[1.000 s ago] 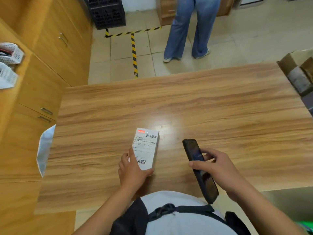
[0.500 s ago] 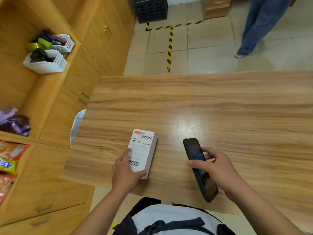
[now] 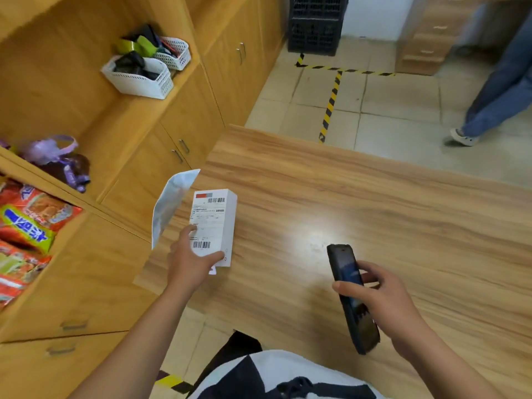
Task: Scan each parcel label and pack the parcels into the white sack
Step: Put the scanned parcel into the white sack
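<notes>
**Parcel at counter edge, sack alongside**

Head view: the left hand (image 3: 190, 260) has its grip closed on the near end of the parcel (image 3: 214, 223). The parcel is label up at the left edge of the counter (image 3: 374, 211), just beside the sack (image 3: 169, 205). The right hand (image 3: 385, 298) has its grip wrapped round the scanner (image 3: 349, 295), well apart.

Risk: only a limp flap of the sack shows. A one-handed drop could miss the mouth and fall to the floor.

- Wooden bench (image 3: 374, 211) with a glare spot on its top
- Two white mesh baskets (image 3: 138, 79) on a shelf, holding dark and green items
- Snack packets (image 3: 28, 226) on a lower shelf, below a purple bundle (image 3: 57, 159)
- Black crate (image 3: 315, 24) on the tiled floor, near yellow-black tape (image 3: 331, 105)
- A person's legs in blue jeans (image 3: 501, 90), far right
</notes>
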The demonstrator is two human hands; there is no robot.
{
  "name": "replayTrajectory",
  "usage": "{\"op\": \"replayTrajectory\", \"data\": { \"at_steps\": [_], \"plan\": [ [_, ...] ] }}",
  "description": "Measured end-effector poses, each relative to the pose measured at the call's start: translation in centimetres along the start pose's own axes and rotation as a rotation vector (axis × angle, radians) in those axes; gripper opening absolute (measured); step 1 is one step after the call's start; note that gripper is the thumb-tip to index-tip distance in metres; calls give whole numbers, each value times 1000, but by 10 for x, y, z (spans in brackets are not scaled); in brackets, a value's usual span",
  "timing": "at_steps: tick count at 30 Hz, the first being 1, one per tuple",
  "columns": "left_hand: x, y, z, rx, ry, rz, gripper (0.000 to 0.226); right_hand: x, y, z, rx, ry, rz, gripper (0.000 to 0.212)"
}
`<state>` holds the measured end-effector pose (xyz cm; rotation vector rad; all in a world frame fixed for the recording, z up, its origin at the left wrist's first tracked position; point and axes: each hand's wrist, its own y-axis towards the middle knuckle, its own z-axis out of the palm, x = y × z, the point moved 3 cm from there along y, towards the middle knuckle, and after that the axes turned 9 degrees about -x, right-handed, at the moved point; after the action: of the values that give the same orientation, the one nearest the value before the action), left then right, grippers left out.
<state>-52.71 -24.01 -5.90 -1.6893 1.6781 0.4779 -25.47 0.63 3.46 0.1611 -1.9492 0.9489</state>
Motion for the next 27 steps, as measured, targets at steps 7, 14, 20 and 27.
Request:
{"op": "replayTrajectory", "data": {
  "at_steps": [7,14,20,27],
  "plan": [
    [36,123,-67,-53,-24,-61,98,42,-7,97,-45,-49,-25,51],
    [72,221,-101,36,-126,-197,96,68,-10,175,-94,-69,-41,51],
    [81,266,-87,143,-133,-191,89,63,-13,197,-154,-82,2,56],
    [70,283,-59,231,-44,-148,81,56,-22,202,-220,-51,44,59]
  ]
}}
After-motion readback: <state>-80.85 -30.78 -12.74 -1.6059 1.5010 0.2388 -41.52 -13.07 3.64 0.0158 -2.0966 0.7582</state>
